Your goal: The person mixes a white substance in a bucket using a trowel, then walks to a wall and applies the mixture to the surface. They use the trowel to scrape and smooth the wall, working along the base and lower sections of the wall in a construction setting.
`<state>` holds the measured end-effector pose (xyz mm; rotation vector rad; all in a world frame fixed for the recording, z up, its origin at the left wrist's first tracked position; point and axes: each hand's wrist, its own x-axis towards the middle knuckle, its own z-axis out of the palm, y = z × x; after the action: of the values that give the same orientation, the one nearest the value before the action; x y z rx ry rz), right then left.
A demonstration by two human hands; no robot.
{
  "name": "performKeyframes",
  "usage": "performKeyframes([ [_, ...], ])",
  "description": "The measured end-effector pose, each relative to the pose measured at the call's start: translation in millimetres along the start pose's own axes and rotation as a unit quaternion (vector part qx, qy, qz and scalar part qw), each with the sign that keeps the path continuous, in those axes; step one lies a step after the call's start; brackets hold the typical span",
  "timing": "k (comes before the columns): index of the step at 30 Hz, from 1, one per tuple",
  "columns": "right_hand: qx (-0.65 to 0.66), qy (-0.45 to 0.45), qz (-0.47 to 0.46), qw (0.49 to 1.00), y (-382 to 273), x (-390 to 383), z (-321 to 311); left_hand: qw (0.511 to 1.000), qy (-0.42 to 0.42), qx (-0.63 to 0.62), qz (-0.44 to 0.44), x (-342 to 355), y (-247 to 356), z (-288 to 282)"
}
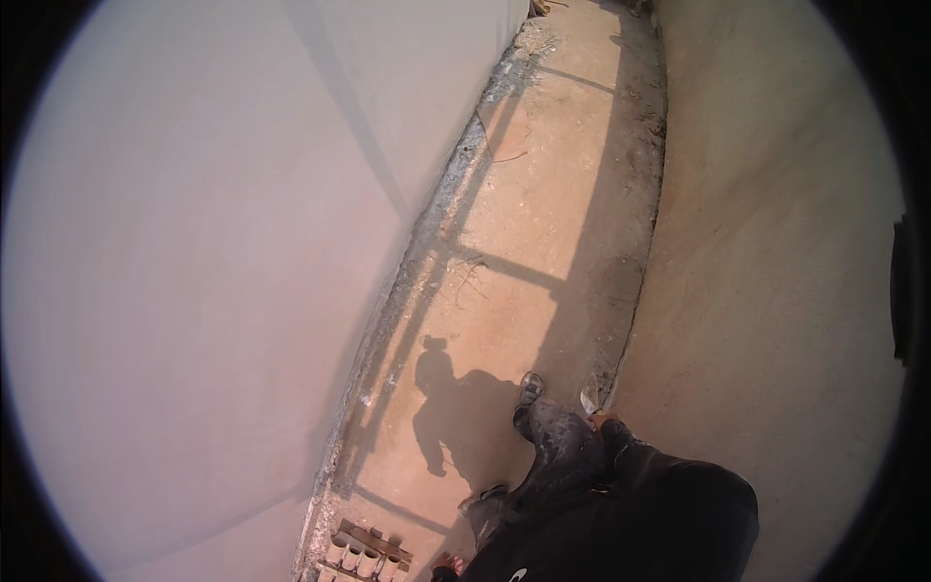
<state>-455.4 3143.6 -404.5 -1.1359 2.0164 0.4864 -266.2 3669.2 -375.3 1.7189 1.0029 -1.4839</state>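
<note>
My right hand (603, 419) is closed round a tool with a pale, pointed blade, which looks like a trowel (588, 400). Its blade points forward beside the base of the right wall, and the handle is hidden in my fingers. Low in the picture, my left hand (449, 562) hangs by my side, small and partly cut off by my dark clothing. Its fingers look loosely apart, with nothing seen in them. Left of it, on the ground, lies a hollow block (364, 558) with several round openings.
A narrow dusty path (514, 209) runs ahead between a smooth pale left wall (213, 262) and a tan right wall (766, 252). Rubble (480, 121) lines the left wall's foot. Dry twigs (472, 276) lie on the path. My shoe (529, 388) stands near the right side.
</note>
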Motion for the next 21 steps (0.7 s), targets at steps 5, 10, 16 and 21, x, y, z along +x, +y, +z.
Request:
performKeyframes([
  [5, 0.214, -0.083, 0.087, 0.969, -71.4, -1.0, -68.8, 0.932, 0.033, 0.304, 0.194, -12.8, 161.7, 66.1],
  [10, 0.234, -0.132, 0.009, 0.963, -140.8, 55.5, -145.2, 0.945, -0.087, 0.065, 0.308, -113.9, 423.6, 272.7],
  [16, 0.232, -0.104, 0.011, 0.967, -282.9, 107.9, -227.0, 0.895, -0.134, 0.134, 0.404, -154.0, 614.0, 435.1],
  [21, 0.155, -0.079, -0.031, 0.984, -405.5, 120.2, -305.7, 0.906, -0.05, 0.244, 0.343, -79.4, 720.0, 503.1],
])
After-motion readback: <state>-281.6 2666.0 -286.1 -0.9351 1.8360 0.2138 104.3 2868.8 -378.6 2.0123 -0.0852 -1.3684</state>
